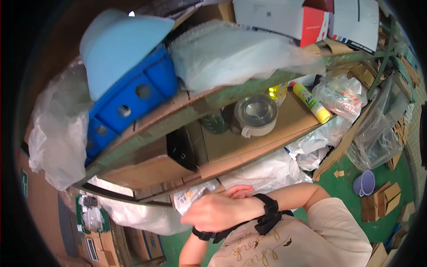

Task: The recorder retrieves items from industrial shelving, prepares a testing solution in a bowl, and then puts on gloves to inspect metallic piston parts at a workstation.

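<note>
Right hand [211, 215] crosses left hand [239, 192], lower centre; neither grip is determinable. Projecting strap [267, 223] ends could snag.

The right hand [213, 213] overlaps the left hand [240, 191] beside a green-framed shelf [201, 107].

Rack [267, 82]: scuffed green from here
Crate [133, 101], rack's top left corner: blue
Curved sheet [118, 49] atop: pale blue
Carton [275, 18], rack's top right corner: white, red side
Bottle [311, 101], rack's right edge below: yellow-green, red tip
Wrist straps [269, 207]: black
Shirt [331, 231]: cream, gold script
</note>
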Demonstrator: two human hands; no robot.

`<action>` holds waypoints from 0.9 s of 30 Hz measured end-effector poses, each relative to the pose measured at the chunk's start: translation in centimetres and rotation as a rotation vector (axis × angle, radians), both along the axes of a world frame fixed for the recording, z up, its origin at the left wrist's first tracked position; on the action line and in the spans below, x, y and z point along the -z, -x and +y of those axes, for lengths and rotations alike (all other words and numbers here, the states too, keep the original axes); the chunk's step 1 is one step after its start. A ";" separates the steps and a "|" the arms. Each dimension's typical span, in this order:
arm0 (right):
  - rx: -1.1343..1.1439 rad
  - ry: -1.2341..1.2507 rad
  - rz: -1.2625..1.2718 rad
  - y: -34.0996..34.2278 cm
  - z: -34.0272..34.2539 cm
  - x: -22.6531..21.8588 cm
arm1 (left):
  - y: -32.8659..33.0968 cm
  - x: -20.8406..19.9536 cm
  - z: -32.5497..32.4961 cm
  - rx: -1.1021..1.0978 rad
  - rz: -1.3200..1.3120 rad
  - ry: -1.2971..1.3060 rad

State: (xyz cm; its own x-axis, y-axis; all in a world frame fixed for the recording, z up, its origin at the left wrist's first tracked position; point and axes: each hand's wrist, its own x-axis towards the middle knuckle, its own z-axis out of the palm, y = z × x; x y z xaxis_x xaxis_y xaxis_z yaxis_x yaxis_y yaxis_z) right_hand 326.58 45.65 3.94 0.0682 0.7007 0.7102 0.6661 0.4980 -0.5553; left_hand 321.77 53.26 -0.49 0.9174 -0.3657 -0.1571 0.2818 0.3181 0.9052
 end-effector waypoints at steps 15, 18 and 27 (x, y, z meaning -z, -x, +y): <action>-0.577 0.128 0.117 1.7 -0.1 -0.5 | 0.8 0.1 0.6 0.095 -0.035 -0.048; -0.408 0.012 0.235 -0.9 0.1 -1.3 | 3.1 -3.2 -1.1 -0.346 0.038 -0.039; -0.289 -0.393 1.298 -7.1 -2.3 -1.5 | 1.3 0.7 -4.3 -0.398 -0.076 -0.206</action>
State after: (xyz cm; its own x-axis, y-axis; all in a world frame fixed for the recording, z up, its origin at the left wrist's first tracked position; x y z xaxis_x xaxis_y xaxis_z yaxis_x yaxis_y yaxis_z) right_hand 333.73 43.30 5.45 0.7132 0.5740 0.4025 -0.3664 0.7947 -0.4840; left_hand 320.50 48.99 -1.22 0.9919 0.0500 -0.1168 0.1047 0.1993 0.9743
